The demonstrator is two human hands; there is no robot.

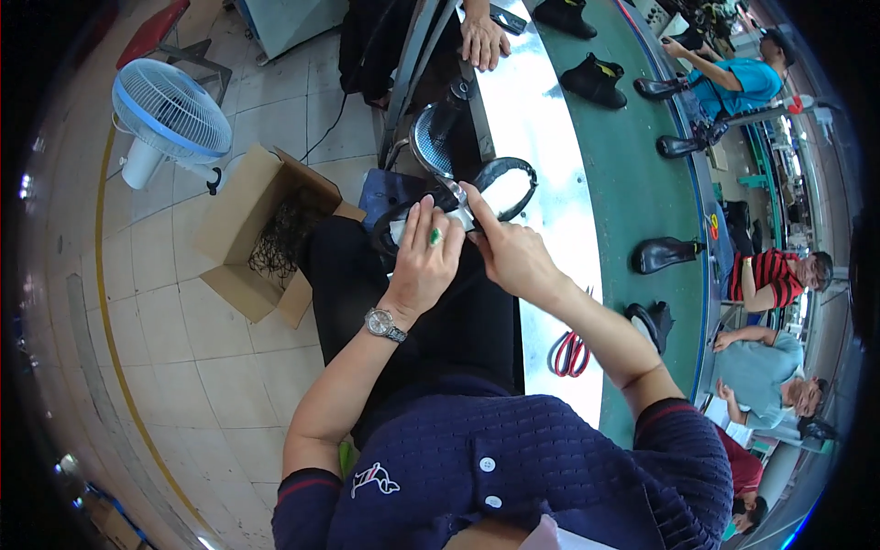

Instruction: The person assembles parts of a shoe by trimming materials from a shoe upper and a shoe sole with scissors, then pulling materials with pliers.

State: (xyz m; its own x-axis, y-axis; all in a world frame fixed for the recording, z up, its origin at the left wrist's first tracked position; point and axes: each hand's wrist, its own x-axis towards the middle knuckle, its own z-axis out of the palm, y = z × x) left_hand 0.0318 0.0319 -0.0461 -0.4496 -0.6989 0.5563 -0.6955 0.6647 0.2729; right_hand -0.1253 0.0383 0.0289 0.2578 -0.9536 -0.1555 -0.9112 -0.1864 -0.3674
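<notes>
A seated worker holds a black leather shoe upper with a pale lining (490, 188) above the lap, just short of the near edge of the long bench with its shiny metal strip and green belt (632, 183). The piece lies straight ahead of the chest, its long axis running from lower left to upper right, the open loop of its collar pointing away towards the bench. Both hands meet on it: the left hand (423, 261), with a wristwatch on that arm, is curled around the lower left end, fingers closed over the material; the right hand (511, 252) pinches the middle section, forefinger stretched up along the rim. Neither hand is nearer; both are in contact. Red-handled scissors (570, 353) lie on the metal strip beside the right forearm. Black ankle boots (665, 254) stand along the belt, an open cardboard box (261, 234) and a white fan (170, 115) sit on the tiled floor to the left.
</notes>
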